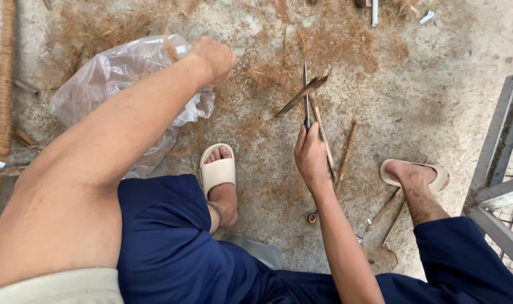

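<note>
— Where the right hand (311, 159) grips it, what is that thin dark thing standing up over the floor?

— It looks like a knife (306, 97), narrow blade pointing away from the person, handle wrapped in clenched fingers. A flat brown sliver of wood (301, 94) lies across the blade near its tip, slanting down to the left. I judge the blade is held upright so that its edge can bite into the sliver and peel or split it.

— And the left hand (214, 58)?

— It is raised, out over the clear plastic bag (115, 84), and closed into a fist. Whether it pinches anything I cannot tell; a wisp of fibre shows by the wrist, nothing more certain. It stands well apart from the knife.

— Why so much litter round the knife?

— Brown fibre and shavings (318, 50) spread over the concrete floor (447, 90) just beyond the blade, likely where cuttings drop. Thin sticks (346, 153) lie just right of the right hand, within reach, and more of them lie lower down near the right foot.

— How is the person sitting?

— Low, knees wide in blue shorts (166, 242), so the work falls between the legs. One cream sandal (218, 171) sits left of the knife hand, the other sandal (417, 175) well to the right. A small ring-shaped item (312, 217) lies on the floor under the right forearm. A grey metal frame (501, 163) with mesh closes the right edge, and a coarse rope-like bundle (6, 73) runs down the far left.
</note>
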